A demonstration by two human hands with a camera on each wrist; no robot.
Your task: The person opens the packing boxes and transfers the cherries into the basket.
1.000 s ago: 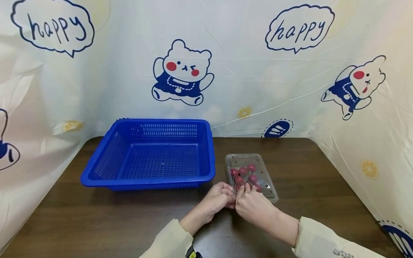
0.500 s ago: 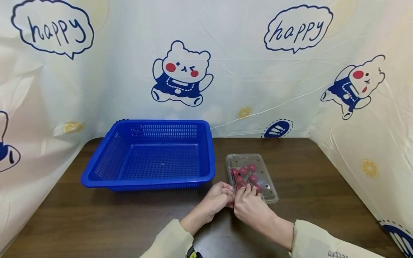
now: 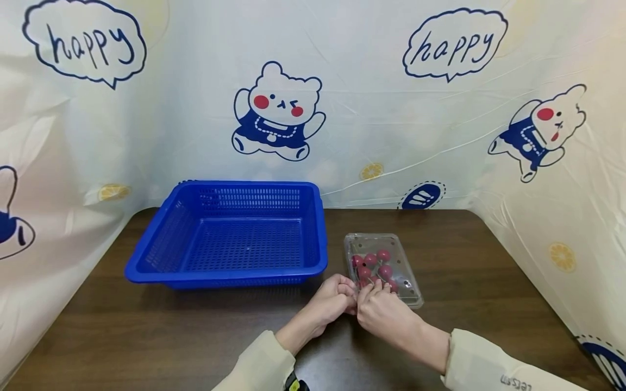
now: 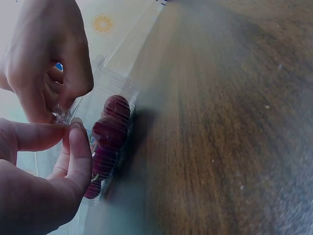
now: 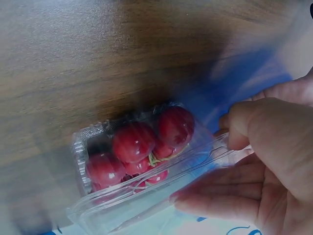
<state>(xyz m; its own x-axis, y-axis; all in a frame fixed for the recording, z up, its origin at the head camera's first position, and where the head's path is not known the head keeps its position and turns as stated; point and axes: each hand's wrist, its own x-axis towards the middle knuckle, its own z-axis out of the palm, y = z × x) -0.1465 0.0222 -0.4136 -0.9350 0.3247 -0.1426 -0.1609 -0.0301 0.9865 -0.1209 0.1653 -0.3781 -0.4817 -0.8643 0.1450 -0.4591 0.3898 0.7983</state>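
A clear plastic clamshell box (image 3: 373, 242) lies on the table with several round red grapes (image 3: 385, 271) inside. Thin greenish stems (image 5: 155, 159) show among the grapes in the right wrist view. At the box's near left corner, my left hand (image 3: 334, 296) pinches the plastic edge between thumb and index finger. Right beside it, my right hand (image 3: 383, 312) grips the rim too, with its outer fingers stretched over the lid. Thumb and fingers of the left hand (image 4: 39, 186) meet the right hand (image 4: 46, 54) at a bit of clear plastic in the left wrist view.
A blue perforated plastic basket (image 3: 318, 266) stands to the left of the box, with nothing in it. Both sit on a dark wooden table (image 3: 171, 336). A printed cloth (image 3: 357, 81) with cartoon bears hangs behind and at the sides.
Both hands stay at the same corner of the box. The right forearm has swayed slightly left and back again; box and basket keep their places.
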